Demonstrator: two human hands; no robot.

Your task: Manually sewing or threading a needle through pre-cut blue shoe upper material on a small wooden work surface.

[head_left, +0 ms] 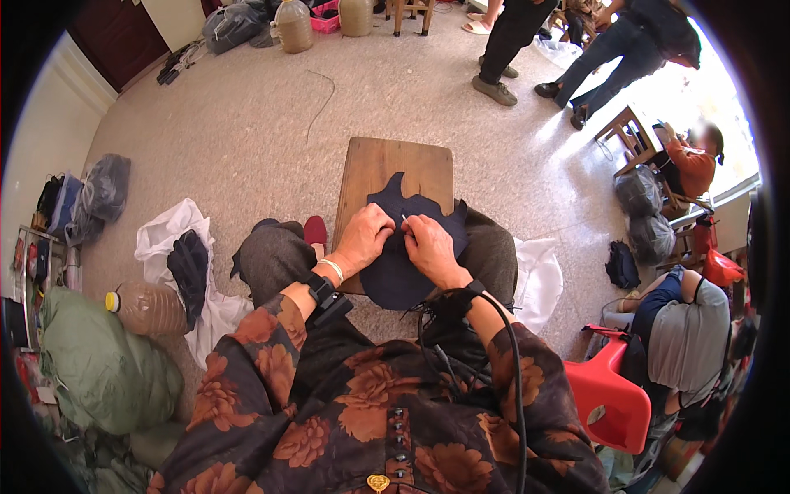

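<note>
Remotely, I pinch the cloth (397, 284), best held taut, at twelve o'clock, left grip (364, 237) and right grip (434, 250) closed.

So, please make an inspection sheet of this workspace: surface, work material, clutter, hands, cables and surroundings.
Surface: wooden top, partly covered.
Job's things: dark blue cloth, irregular upper edge, on the top.
Clutter: large bottle and white cloth on the floor, left.
Hands: left hand and right hand at the blue cloth, fingers curled; exact grip unclear.
Cables: black cable along right sleeve.
Surroundings: red plastic chair and person in grey at right.
</note>
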